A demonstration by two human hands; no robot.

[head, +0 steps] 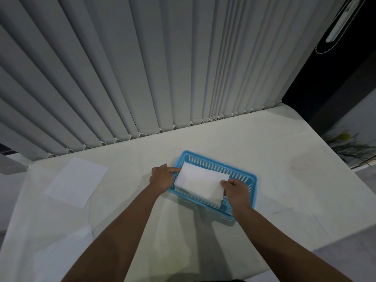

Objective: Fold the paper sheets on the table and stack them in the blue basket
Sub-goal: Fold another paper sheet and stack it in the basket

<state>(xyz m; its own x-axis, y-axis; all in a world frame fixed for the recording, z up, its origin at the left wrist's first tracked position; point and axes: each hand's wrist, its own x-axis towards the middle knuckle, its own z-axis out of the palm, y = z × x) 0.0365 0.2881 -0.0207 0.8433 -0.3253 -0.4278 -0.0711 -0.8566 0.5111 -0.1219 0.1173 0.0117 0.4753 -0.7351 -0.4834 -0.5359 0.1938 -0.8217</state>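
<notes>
Folded sheet (200, 181) over basket (247, 181); right hand (237, 191) pinches its near corner; left hand (162, 177) fingers touch far edge (grip unclear); flat sheet (76, 181) left of left hand.

Grey vertical blinds (122, 68) hanging directly behind white table (284, 159), bead chain along bottom edge. Dark window gap (335, 78) right of blinds. Dim, cool lighting; spiky plant (354, 147) past table's right edge.

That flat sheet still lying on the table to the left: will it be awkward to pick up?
Probably. The unfolded sheet lies flush on the table, so fingers may need to slide it or lift a corner. It looks thin, so likely light and floppy, sagging if held at one edge.
</notes>
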